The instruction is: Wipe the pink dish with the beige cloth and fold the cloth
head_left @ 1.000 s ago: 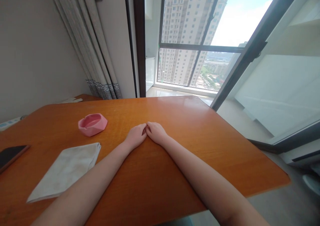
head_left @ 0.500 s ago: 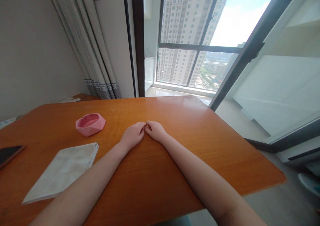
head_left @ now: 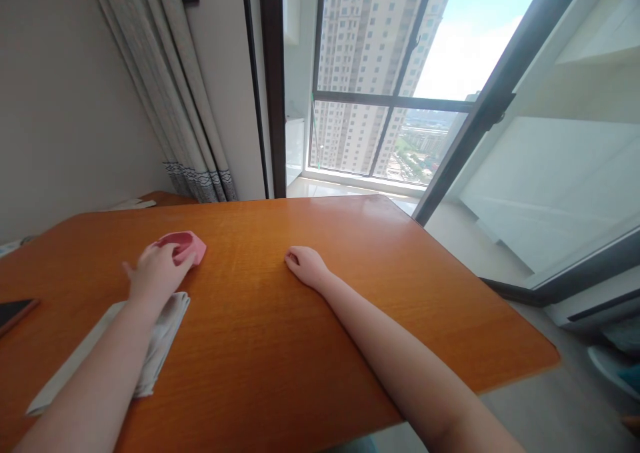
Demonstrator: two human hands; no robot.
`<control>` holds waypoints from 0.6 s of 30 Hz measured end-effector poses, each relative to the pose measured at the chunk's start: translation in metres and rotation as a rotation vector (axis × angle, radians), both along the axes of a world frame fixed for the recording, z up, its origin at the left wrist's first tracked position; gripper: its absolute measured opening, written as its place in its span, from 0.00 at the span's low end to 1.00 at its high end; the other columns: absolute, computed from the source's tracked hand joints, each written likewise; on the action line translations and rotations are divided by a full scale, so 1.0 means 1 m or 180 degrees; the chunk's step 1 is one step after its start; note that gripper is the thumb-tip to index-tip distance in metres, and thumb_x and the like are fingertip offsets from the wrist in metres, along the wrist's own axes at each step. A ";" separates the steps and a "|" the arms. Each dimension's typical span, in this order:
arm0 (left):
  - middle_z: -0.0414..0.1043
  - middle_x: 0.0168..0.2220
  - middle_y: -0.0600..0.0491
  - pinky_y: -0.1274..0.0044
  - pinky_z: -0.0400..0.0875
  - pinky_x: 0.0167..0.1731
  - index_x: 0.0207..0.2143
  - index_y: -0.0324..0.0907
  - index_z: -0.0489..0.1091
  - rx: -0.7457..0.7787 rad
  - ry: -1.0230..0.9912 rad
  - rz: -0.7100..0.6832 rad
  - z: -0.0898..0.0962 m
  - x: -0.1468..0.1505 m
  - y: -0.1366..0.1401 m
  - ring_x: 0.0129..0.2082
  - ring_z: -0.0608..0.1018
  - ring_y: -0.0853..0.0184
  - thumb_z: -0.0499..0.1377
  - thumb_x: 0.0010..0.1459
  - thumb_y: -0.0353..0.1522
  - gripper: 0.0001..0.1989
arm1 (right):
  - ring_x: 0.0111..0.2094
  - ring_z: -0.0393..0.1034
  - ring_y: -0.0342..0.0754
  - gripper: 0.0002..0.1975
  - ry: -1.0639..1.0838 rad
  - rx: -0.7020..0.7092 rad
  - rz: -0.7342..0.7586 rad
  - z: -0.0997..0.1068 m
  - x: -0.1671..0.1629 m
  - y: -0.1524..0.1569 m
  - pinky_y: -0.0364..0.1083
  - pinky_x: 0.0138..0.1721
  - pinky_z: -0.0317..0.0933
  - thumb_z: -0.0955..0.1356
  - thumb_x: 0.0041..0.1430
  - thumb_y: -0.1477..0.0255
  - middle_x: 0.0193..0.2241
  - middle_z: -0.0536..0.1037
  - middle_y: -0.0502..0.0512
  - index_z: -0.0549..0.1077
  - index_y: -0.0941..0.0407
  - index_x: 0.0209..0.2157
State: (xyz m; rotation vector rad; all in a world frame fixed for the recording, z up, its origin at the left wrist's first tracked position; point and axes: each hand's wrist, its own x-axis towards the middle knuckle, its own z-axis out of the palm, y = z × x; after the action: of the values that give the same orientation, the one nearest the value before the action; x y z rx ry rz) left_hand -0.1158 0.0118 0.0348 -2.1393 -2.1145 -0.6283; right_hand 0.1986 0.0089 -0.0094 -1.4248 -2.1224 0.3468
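My left hand (head_left: 156, 273) is at the near left side of a pink, faceted ashtray (head_left: 199, 247), with thumb and fingers closed about its rim and the little finger sticking out. The hand covers much of the ashtray, which stands on the wooden table (head_left: 250, 319). Beneath my left forearm lies a folded whitish cloth (head_left: 167, 336), partly hidden. My right hand (head_left: 307, 266) rests on the table near the middle, its fingers curled in, and nothing shows in it.
A dark phone-like slab (head_left: 15, 313) lies at the table's left edge. Behind the table hang grey curtains (head_left: 185, 106), beside a dark door frame (head_left: 273, 93). Farther back is a large window (head_left: 370, 99).
My left hand has parted from my right hand and moved left onto the ashtray. Its forearm now crosses the cloth, which looks rumpled. My right hand has stayed in place.
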 end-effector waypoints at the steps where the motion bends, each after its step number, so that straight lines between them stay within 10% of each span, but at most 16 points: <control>1: 0.70 0.44 0.39 0.53 0.59 0.48 0.40 0.35 0.67 -0.0080 0.0174 0.0131 0.000 -0.001 0.001 0.52 0.65 0.45 0.50 0.57 0.42 0.19 | 0.29 0.63 0.44 0.07 0.0001 0.0003 0.0008 0.000 0.000 0.000 0.41 0.32 0.52 0.62 0.58 0.73 0.26 0.72 0.50 0.70 0.55 0.28; 9: 0.71 0.36 0.42 0.68 0.65 0.40 0.32 0.37 0.67 0.0068 0.0476 0.0039 0.010 0.024 -0.007 0.41 0.72 0.54 0.49 0.58 0.40 0.15 | 0.29 0.64 0.44 0.08 0.0157 -0.0056 -0.0041 -0.002 0.000 0.001 0.41 0.31 0.53 0.61 0.59 0.71 0.26 0.72 0.50 0.70 0.55 0.31; 18: 0.71 0.35 0.46 0.68 0.64 0.43 0.27 0.42 0.62 0.0139 -0.0082 -0.1709 0.004 0.126 -0.042 0.38 0.71 0.58 0.51 0.59 0.42 0.14 | 0.33 0.66 0.43 0.16 0.1435 -0.0201 -0.0359 -0.007 0.003 0.013 0.41 0.38 0.58 0.54 0.65 0.64 0.28 0.72 0.49 0.68 0.55 0.34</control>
State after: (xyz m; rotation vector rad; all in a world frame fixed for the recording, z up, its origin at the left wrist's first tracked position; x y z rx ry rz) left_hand 0.0103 -0.0303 0.0392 -2.6948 -1.5048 -0.7287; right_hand 0.2014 0.0214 -0.0162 -1.3433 -1.6746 0.6303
